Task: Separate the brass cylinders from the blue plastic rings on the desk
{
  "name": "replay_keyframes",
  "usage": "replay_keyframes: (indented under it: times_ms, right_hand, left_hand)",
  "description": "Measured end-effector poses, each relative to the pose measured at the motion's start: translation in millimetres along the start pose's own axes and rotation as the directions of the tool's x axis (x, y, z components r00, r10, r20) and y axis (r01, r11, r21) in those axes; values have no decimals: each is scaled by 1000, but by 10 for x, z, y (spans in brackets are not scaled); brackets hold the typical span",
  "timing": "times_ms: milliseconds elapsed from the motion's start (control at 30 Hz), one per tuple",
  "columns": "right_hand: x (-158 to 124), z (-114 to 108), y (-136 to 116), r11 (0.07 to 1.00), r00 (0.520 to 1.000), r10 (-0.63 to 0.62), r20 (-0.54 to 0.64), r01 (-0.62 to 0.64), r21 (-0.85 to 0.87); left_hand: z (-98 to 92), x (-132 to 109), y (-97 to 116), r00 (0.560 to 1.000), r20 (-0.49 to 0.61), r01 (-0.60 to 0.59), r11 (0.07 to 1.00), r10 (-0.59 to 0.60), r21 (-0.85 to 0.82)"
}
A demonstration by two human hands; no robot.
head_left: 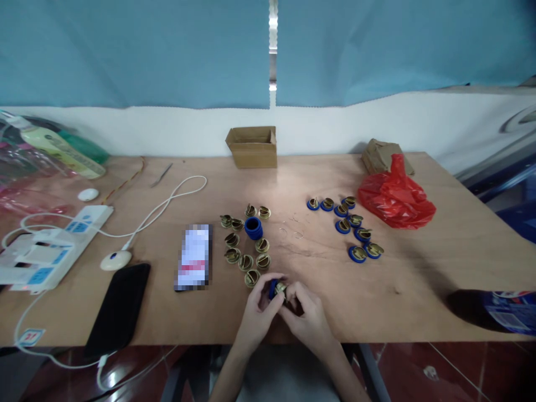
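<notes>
Near the table's front edge, my left hand (257,312) is closed around a blue ring (273,288) with a brass-coloured round fitting (280,287) against it. The fingertips of my right hand (309,314) pinch the same fitting from the other side. My fingers hide part of both pieces, so how far they fit together cannot be seen. Just beyond my hands lie several loose brass-coloured fittings (245,262), grouped around a short stack of blue rings (253,228). To the right, several fittings seated in blue rings (357,254) form a loose line.
Thin wire-like rings (298,235) lie mid-table. At left are a lit phone (193,257), a dark phone (119,304), a power strip (79,234) and white cables. A cardboard box (255,155) stands behind; a red plastic bag (396,198) and a bottle (498,310) are at right.
</notes>
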State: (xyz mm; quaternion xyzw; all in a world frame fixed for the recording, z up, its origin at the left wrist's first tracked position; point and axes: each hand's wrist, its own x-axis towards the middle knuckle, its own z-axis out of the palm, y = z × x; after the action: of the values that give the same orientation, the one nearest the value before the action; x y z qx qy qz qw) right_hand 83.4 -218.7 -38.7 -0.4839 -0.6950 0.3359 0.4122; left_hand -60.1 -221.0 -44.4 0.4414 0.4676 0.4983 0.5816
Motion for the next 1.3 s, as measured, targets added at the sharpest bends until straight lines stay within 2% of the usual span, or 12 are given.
replay_keyframes:
  times_ms: [233, 433, 667, 900, 1300]
  right_hand:
    - [2, 3, 13, 999, 999, 37, 19, -37, 8]
    - [-14, -7, -33, 998, 997, 63, 39, -64, 10]
    - [-4, -52, -57, 999, 997, 43, 69, -45, 28]
    - [11, -61, -70, 999, 997, 28, 75, -29, 17]
    - [56, -70, -78, 996, 996, 38, 75, -44, 76]
  left_hand:
    - [15, 1, 52, 1000, 0, 20, 999, -20, 50]
    - [3, -2, 16, 1000, -17, 10, 998, -9, 56]
    - [-28, -17, -79, 998, -52, 37, 997, -40, -61]
    - [-36, -12, -15, 998, 0, -55, 998, 55, -16]
    - [-39, -9, 13, 995, 52, -78, 996, 80, -44]
